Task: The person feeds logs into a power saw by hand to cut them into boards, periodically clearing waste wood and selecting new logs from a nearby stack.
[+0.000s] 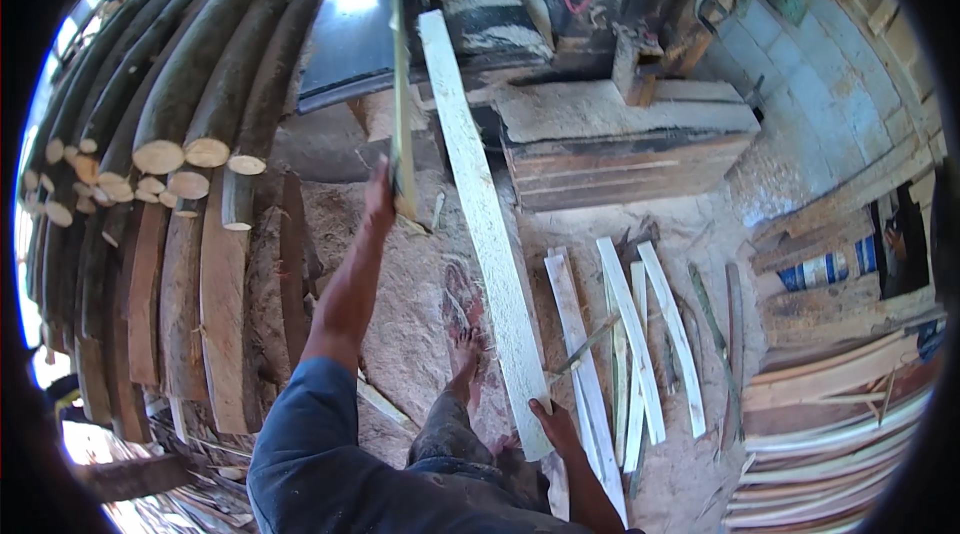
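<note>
My left hand (380, 196) reaches forward and is closed around the near part of a narrow wooden strip (399, 84). The strip is seen nearly edge-on and points away from me toward the machine table. Low on the right, my right hand (556, 428) grips the near end of a long pale plank (485, 204), thumb on its top face. This plank slants forward and left, its far end close to the dark table. The two pieces are apart, and the fingers of my left hand are partly hidden.
Round logs (205, 94) lie stacked at left above leaning slabs (225, 314). Ahead are a dark metal table (350, 44) and a sawdust-covered wooden block (630, 154). Pale strips (632, 354) lie on the dusty floor, with more stacked boards (830, 454) at lower right.
</note>
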The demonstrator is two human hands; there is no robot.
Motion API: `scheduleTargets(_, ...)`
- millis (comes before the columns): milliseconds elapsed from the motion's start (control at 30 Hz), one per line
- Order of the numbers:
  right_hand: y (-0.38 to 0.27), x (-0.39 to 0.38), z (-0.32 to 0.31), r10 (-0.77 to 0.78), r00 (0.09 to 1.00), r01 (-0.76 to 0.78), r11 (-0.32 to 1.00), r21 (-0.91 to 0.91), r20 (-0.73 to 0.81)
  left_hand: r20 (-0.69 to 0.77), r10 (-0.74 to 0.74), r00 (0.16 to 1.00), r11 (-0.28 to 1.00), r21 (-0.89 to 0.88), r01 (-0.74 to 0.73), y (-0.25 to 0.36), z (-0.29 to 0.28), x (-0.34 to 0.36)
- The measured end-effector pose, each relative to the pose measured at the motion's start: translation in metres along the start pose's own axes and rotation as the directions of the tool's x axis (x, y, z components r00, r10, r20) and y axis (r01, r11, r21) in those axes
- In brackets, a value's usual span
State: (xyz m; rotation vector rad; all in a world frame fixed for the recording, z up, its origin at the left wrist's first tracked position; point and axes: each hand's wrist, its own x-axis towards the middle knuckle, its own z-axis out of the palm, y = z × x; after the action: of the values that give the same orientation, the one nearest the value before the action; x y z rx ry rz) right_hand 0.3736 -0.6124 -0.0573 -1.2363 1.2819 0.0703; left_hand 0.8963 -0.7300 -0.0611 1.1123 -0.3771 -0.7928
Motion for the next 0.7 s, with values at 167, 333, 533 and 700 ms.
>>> scheduleTargets(167,0.064,-0.085,-0.027,0.22,0.975,-0.22,0.975,-0.005,-0.037,0.11,-0.459,0.881,0.879,-0.087,0.469,-0.074,0.1,0.004)
scheduleTargets(333,0.202,-0.16,-0.105,0.33,0.861,-0.384,0.921,-0.068,-0.387,0.298,-0.506,0.81,0.862,0.201,0.465,-0.168,0.206,-0.155)
scheduleTargets(533,0.299,-0.165,-0.167,0.374,0.349,-0.442,0.874,0.201,-0.859,0.141,-0.97,0.196,0.211,0.89,0.404,-0.252,0.181,-0.274)
scheduleTargets(700,0.252,-0.056,-0.135,0.462,0.346,-0.273,0.882,0.383,-0.817,-0.167,-0.962,0.217,-0.028,0.85,0.527,-0.203,0.029,-0.332)
